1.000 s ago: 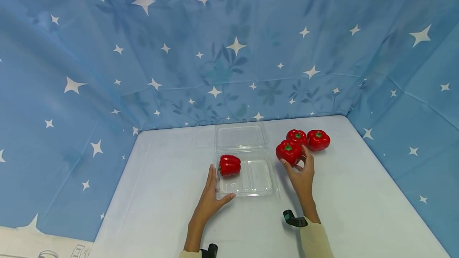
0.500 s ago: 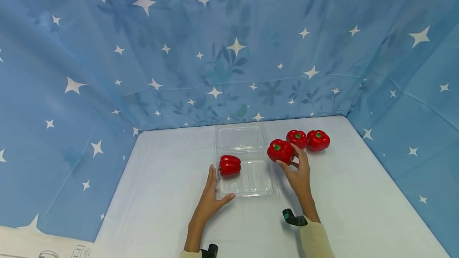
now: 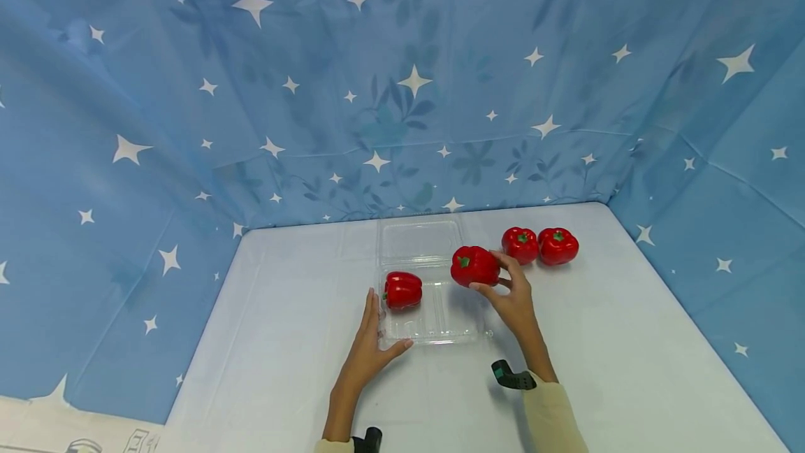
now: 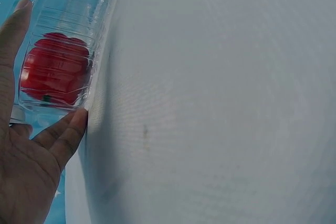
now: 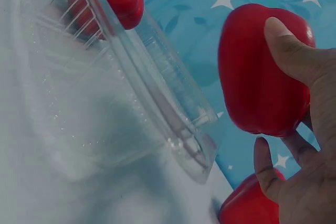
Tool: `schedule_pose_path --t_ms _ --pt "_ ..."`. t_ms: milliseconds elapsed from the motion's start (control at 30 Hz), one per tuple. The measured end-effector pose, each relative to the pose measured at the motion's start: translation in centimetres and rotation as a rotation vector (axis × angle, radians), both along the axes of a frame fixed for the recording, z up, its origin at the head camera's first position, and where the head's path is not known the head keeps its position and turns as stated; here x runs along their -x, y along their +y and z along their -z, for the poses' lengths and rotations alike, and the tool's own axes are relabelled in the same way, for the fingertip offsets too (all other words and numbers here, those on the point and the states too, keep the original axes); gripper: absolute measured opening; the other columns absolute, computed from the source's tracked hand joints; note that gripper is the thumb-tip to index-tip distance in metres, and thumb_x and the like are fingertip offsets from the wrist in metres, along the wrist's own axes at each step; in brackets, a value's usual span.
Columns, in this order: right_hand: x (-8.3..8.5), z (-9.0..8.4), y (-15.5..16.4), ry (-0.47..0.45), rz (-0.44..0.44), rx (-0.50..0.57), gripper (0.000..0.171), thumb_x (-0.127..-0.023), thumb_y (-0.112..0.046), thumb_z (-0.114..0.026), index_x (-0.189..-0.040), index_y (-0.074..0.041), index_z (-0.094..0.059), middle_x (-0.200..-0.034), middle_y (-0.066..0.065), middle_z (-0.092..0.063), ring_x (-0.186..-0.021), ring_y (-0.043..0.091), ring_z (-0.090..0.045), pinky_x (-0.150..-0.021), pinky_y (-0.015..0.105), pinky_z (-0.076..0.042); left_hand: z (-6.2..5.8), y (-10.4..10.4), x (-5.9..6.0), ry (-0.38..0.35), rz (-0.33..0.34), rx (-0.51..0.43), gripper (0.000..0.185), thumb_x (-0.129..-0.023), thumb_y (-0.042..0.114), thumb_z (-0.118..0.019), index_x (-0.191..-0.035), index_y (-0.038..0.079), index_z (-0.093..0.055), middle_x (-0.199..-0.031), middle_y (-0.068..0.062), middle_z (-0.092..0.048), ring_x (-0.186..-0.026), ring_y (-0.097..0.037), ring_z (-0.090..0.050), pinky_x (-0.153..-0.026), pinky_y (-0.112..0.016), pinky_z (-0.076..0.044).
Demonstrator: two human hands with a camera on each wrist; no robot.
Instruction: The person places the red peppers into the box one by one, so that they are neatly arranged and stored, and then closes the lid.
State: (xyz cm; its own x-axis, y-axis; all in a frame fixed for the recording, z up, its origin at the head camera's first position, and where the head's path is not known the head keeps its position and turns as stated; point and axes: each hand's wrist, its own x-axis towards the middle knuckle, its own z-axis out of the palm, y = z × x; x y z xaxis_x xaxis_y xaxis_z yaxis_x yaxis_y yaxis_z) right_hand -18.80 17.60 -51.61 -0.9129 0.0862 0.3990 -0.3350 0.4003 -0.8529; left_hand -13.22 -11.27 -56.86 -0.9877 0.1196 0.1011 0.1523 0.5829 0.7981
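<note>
With the right hand [image 3: 512,303] gripping a red bell pepper [image 3: 474,265] above the clear clamshell container's [image 3: 434,331] right rim, and the flat left hand [image 3: 371,348] bracing its corner, a clipped rim could tip the light container.

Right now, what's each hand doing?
Left hand: open, fingers straight against the clear clamshell tray.
Right hand: gripping a red bell pepper.
</note>
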Motion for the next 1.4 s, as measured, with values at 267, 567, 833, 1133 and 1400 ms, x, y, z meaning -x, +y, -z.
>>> schedule_pose_path --t_ms 267,567,833,1133,1400 --pt "0.9 0.4 -0.7 -0.021 -0.089 -0.077 0.072 -0.067 -0.025 -0.080 -0.130 -0.024 -0.045 -0.128 0.002 -0.046 -0.115 0.022 -0.043 -0.082 0.049 -0.049 0.0 -0.1 0.1 -0.010 0.001 0.003 0.109 -0.068 0.055 -0.070 -0.146 0.025 0.001 -0.150 0.014 0.004 -0.137 -0.016 -0.013 -0.101 -0.043 -0.032" --pt "1.4 1.1 -1.2 -0.074 -0.107 -0.112 0.074 -0.065 -0.035 -0.080 -0.129 -0.021 -0.046 -0.127 0.002 -0.048 -0.114 0.022 -0.044 -0.085 0.049 -0.047 -0.1 -0.1 0.0 -0.020 0.000 0.004 0.111 -0.066 0.061 -0.067 -0.146 0.023 0.000 -0.150 0.012 0.003 -0.137 -0.019 -0.013 -0.100 -0.045 -0.032" --pt "1.7 1.8 -1.4 -0.138 -0.083 -0.139 0.070 -0.063 -0.038 -0.080 -0.124 -0.021 -0.050 -0.124 0.003 -0.049 -0.114 0.022 -0.045 -0.087 0.046 -0.047 -0.1 -0.1 -0.1 -0.006 0.000 -0.007 0.110 -0.067 0.056 -0.069 -0.146 0.021 -0.001 -0.150 0.012 0.002 -0.136 -0.022 -0.017 -0.098 -0.045 -0.035" --pt "2.1 2.3 -1.8 -0.137 -0.079 -0.220 0.068 -0.063 -0.039 -0.080 -0.122 -0.020 -0.052 -0.121 0.006 -0.047 -0.115 0.023 -0.039 -0.087 0.051 -0.046 0.0 0.0 0.0 -0.008 0.001 -0.011 0.109 -0.068 0.054 -0.070 -0.146 0.021 -0.001 -0.151 0.010 0.002 -0.135 -0.023 -0.021 -0.095 -0.043 -0.039" --pt "2.2 2.4 -2.2 -0.165 -0.066 -0.272 0.068 -0.063 -0.038 -0.080 -0.122 -0.018 -0.054 -0.122 0.008 -0.046 -0.112 0.023 -0.036 -0.082 0.048 -0.049 -0.1 0.0 0.0 -0.012 0.009 -0.022 0.109 -0.069 0.051 -0.071 -0.146 0.020 -0.001 -0.151 0.011 0.003 -0.133 -0.024 -0.025 -0.094 -0.041 -0.041"
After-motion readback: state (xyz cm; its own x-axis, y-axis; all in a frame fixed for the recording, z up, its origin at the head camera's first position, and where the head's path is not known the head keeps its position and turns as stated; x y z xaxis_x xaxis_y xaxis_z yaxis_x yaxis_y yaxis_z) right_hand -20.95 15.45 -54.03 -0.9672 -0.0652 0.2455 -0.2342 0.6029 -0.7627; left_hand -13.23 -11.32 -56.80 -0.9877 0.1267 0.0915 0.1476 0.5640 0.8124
